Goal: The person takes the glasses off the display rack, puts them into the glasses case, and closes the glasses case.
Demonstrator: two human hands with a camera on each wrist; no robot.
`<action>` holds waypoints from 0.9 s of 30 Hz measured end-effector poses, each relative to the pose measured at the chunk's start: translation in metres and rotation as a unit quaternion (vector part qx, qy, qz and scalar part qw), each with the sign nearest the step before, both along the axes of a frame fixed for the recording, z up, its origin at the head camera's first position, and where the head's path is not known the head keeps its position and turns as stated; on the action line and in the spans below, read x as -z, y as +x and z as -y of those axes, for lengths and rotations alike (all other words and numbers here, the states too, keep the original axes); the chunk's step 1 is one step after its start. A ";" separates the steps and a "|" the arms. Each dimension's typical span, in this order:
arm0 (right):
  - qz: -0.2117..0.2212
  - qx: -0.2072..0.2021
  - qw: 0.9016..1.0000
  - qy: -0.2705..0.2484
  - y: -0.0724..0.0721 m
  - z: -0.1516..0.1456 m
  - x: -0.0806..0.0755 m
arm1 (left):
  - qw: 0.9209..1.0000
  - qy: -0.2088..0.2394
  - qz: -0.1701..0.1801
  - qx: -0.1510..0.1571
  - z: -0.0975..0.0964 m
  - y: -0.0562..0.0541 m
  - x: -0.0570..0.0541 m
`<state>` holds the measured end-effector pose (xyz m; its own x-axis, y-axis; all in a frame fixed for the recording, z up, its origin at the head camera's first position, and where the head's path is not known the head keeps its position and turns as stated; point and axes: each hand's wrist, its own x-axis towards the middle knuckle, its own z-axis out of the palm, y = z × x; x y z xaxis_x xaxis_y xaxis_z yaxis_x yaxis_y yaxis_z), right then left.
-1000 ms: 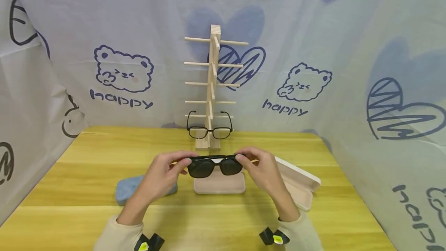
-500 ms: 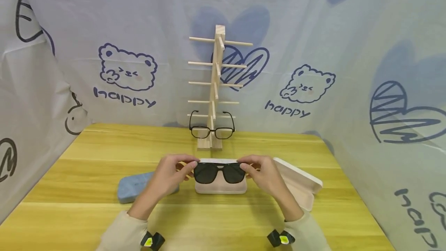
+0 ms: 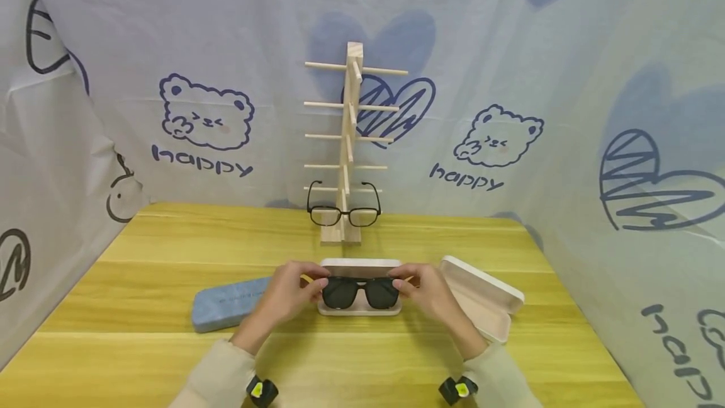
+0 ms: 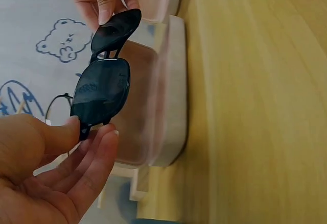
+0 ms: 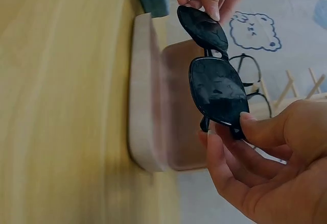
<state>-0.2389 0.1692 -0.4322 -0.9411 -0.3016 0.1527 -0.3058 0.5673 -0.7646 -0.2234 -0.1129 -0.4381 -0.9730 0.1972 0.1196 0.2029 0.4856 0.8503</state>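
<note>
Black sunglasses (image 3: 360,293) with dark lenses are held level over an open pale glasses case (image 3: 359,311) in the middle of the table. My left hand (image 3: 294,288) pinches their left end between thumb and fingers. At the opposite end, my right hand (image 3: 423,285) pinches the other corner the same way. Both wrist views show the sunglasses (image 4: 102,89) just in front of the case's pinkish inside (image 5: 181,106). The temples lie mostly hidden behind the lenses.
Behind the case stands a wooden rack (image 3: 350,118) with several pegs; black-framed glasses (image 3: 343,216) hang on its lowest part. A closed blue case (image 3: 226,304) lies at left. Another open pale case (image 3: 481,298) lies at right. Printed cloth (image 3: 272,36) hangs around the table.
Both hands have lowered the sunglasses toward the middle case and closer to its inside. The lenses now cover much of the case's interior. The rack and other cases stay put.
</note>
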 end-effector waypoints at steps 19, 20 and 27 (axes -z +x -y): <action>0.013 0.086 0.995 0.045 -0.006 0.012 0.029 | 0.997 -0.061 -0.021 -0.042 -0.010 -0.008 0.021; 0.013 0.087 0.995 0.047 -0.006 0.013 0.029 | 0.997 -0.063 -0.024 -0.042 -0.011 -0.009 0.022; 0.001 0.078 0.995 0.069 -0.005 0.016 0.030 | 0.996 -0.072 -0.035 -0.050 -0.013 -0.009 0.025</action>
